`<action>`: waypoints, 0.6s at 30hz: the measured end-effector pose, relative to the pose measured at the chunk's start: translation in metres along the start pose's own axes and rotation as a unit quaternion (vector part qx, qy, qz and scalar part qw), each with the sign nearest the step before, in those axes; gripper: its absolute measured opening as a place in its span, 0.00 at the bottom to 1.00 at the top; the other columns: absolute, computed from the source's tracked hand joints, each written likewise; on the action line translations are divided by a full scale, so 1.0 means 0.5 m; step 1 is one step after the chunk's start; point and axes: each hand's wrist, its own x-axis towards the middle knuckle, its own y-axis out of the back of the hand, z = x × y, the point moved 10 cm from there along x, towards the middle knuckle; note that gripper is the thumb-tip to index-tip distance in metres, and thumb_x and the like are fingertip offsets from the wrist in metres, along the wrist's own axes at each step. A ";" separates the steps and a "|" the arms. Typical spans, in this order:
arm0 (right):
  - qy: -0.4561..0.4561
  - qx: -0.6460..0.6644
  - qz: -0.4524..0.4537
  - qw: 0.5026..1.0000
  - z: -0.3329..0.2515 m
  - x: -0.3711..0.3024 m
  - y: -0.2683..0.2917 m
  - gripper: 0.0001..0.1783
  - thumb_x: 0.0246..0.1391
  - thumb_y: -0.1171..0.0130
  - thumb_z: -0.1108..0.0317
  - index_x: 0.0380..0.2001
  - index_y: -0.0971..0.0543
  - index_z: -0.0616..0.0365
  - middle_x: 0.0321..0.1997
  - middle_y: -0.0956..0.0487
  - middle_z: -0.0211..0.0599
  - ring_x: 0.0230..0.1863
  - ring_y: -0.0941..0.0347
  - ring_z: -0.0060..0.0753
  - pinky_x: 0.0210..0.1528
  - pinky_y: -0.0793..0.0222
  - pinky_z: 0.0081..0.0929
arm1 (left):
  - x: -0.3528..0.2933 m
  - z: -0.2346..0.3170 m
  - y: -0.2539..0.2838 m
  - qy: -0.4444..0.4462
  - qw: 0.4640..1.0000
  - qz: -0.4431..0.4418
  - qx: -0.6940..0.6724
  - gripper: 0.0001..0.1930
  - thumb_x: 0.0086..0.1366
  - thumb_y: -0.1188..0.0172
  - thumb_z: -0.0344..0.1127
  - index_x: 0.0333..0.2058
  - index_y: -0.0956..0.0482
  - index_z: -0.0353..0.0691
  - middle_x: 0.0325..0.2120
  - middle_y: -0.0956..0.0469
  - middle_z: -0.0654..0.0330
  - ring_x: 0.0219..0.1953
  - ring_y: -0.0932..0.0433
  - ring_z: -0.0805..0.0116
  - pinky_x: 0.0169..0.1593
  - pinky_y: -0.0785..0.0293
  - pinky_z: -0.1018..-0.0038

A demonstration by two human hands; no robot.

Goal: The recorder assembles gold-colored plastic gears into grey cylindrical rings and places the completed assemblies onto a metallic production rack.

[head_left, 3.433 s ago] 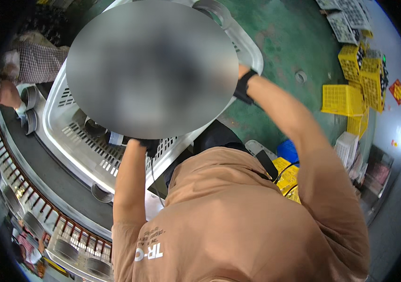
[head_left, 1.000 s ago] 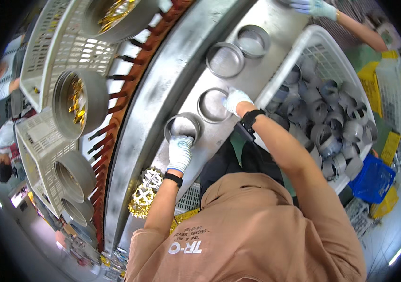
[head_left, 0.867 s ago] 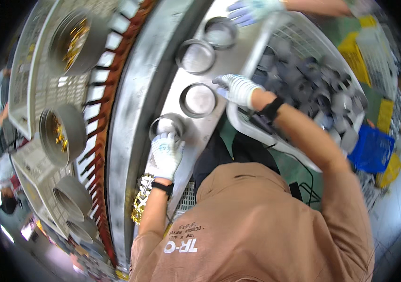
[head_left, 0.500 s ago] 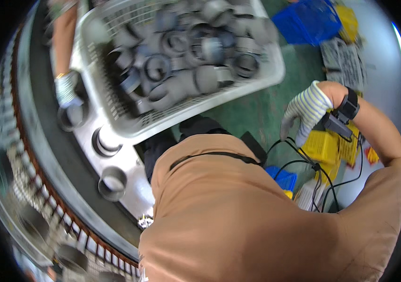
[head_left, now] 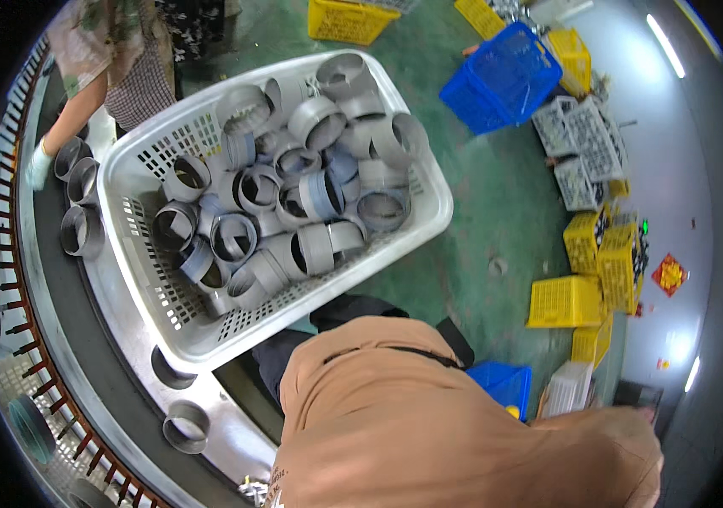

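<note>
Neither of my hands shows now; only my tan shirt and its right sleeve are in view. In front of my body a large white plastic basket rests partly over a metal ledge. It holds many short grey cylindrical rings in a loose heap, some with bluish bands. Left of the basket, several similar rings stand on the ledge and the dark belt. Nearer to me, another grey ring stands on the ledge. A ring beside it is partly hidden by the basket.
At the upper left a co-worker's gloved hand reaches to the belt. A curved rail with brown pegs runs along the left. Blue crates and yellow crates stand on the green floor to the right.
My right gloved hand, with its wrist strap and cables, has left the view. The view has shifted, so the basket appears lower and left. The co-worker's hand has moved off the ring near the basket.
</note>
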 end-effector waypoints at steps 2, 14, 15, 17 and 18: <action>-0.016 -0.023 0.013 1.000 0.022 -0.023 0.032 0.18 0.60 0.44 0.55 0.45 0.15 0.52 0.49 0.17 0.41 0.46 0.21 0.40 0.49 0.27 0.37 | 0.018 -0.015 0.017 -0.026 1.000 0.014 -0.011 0.15 0.71 0.50 0.38 0.45 0.22 0.33 0.46 0.21 0.49 0.48 0.23 0.64 0.52 0.28 0.67; -0.036 0.017 0.005 0.999 -0.071 0.014 0.485 0.20 0.60 0.43 0.58 0.50 0.19 0.56 0.57 0.21 0.41 0.53 0.24 0.41 0.56 0.30 0.36 | 0.014 -0.026 -0.172 -0.153 0.964 -0.050 -0.212 0.15 0.72 0.51 0.36 0.48 0.23 0.33 0.48 0.21 0.51 0.49 0.24 0.68 0.53 0.28 0.68; -0.028 0.027 -0.009 0.999 -0.075 0.046 0.549 0.20 0.60 0.43 0.58 0.50 0.19 0.56 0.58 0.21 0.41 0.54 0.24 0.41 0.57 0.30 0.36 | -0.002 -0.012 -0.212 -0.161 0.954 -0.055 -0.245 0.15 0.73 0.51 0.36 0.48 0.23 0.33 0.48 0.21 0.52 0.49 0.24 0.69 0.54 0.28 0.69; -0.021 0.054 -0.022 0.998 -0.060 0.121 0.658 0.20 0.60 0.42 0.59 0.51 0.19 0.57 0.59 0.22 0.41 0.55 0.24 0.41 0.58 0.30 0.36 | -0.040 -0.002 -0.257 -0.174 0.936 -0.075 -0.297 0.15 0.73 0.51 0.36 0.49 0.23 0.33 0.49 0.21 0.52 0.49 0.24 0.70 0.54 0.28 0.69; 0.000 0.052 -0.044 0.998 -0.042 0.197 0.728 0.20 0.59 0.42 0.59 0.52 0.20 0.57 0.60 0.22 0.41 0.56 0.25 0.41 0.58 0.31 0.36 | -0.056 0.020 -0.306 -0.179 0.922 -0.061 -0.338 0.15 0.73 0.52 0.36 0.49 0.23 0.33 0.49 0.21 0.52 0.49 0.24 0.70 0.54 0.28 0.69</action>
